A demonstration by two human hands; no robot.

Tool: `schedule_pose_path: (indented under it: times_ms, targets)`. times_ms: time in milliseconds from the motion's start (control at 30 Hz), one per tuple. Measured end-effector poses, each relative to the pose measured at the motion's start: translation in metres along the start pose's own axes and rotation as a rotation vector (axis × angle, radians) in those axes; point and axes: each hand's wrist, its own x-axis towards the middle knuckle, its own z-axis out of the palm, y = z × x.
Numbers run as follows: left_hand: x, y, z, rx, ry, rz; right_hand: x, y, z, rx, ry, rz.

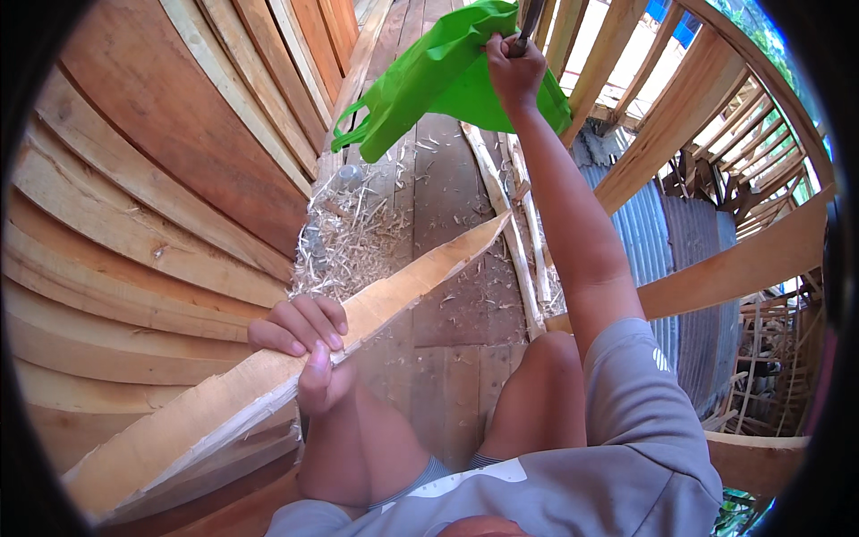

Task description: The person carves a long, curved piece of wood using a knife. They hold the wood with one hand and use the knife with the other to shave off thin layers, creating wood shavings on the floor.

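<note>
My left hand (306, 345) grips a long pale wooden board (394, 291) near its middle. The board slants from the lower left up to a pointed, roughly cut tip at the centre. My right hand (514, 68) is raised high at the top of the view, closed around the dark handle of a tool (530, 20) whose upper part runs out of the picture. A green fabric bag (438, 76) hangs just behind that hand. My bare knee (550, 353) shows below the board's tip.
Wood shavings (349, 237) lie piled on the plank floor (447, 349) beside a plank wall (161, 179) on the left. Thin stripped sticks (519, 242) lie along the floor. A wooden railing (680, 116) and corrugated metal sheet (662, 233) are at the right.
</note>
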Motion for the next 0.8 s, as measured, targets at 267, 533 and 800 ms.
schedule_pose_path:
  times_ms: [267, 533, 800]
  targets:
    - [0.009, -0.014, -0.004, -0.007, 0.102, 0.007, -0.148, 0.090, -0.092, -0.708, -0.711, 0.600]
    - [0.053, -0.014, 0.016, 0.099, 0.310, -0.018, -0.152, -0.008, -0.123, -0.381, -0.579, 1.178]
    - [0.101, 0.009, 0.037, 0.180, 0.314, -0.109, -0.180, -0.090, -0.134, -0.208, -1.025, 0.998]
